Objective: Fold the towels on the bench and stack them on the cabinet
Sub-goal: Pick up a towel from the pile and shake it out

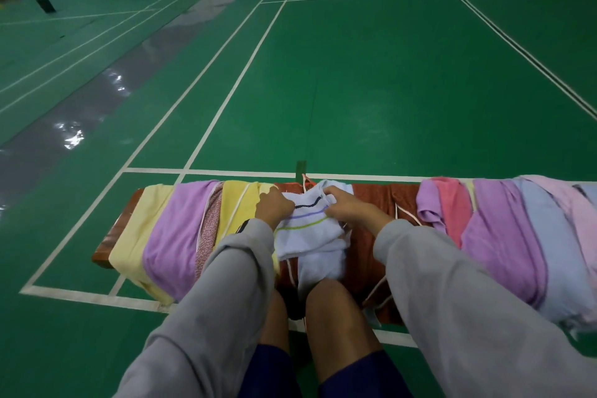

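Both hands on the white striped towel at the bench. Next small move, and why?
Probably lift the far edge and draw it toward the body to make a fold. The left hand and right hand both grip the white striped towel near its far edge; it lies bunched and hangs over the near side of the bench, not yet folded flat.

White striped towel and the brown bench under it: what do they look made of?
White towel with coloured stripes: soft matte cloth, likely cotton terry; it crumples and hangs limp. Reddish-brown bench: probably varnished wood, judging by the smooth, slightly shiny bare left end, though laminate is possible.
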